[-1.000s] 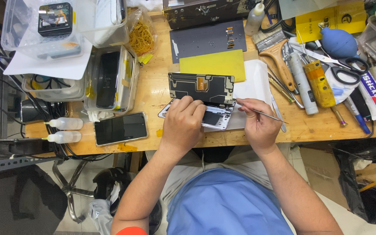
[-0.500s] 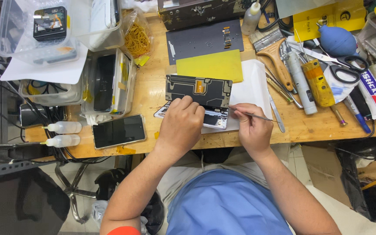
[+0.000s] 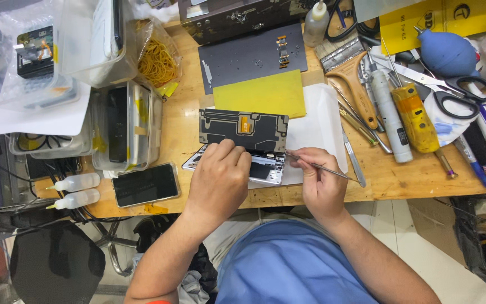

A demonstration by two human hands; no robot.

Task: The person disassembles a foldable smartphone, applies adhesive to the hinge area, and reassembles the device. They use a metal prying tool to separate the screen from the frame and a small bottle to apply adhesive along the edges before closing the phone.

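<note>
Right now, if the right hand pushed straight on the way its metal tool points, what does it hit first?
The right hand aims its thin metal tool leftward at the opened phone; its tip looks at or touching the phone's edge, beside the left hand. Depth is unclear.

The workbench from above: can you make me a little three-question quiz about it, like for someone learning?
1. True or false: the right hand holds a thin metal tool whose tip points at the opened phone.
2. What lies flat just beyond the opened phone, towards the back of the wooden bench?
A. a yellow sheet
B. a red cup
C. a green book
3. Fill in: the left hand rests on the opened ____.

Key:
1. True.
2. A.
3. Phone.
</note>
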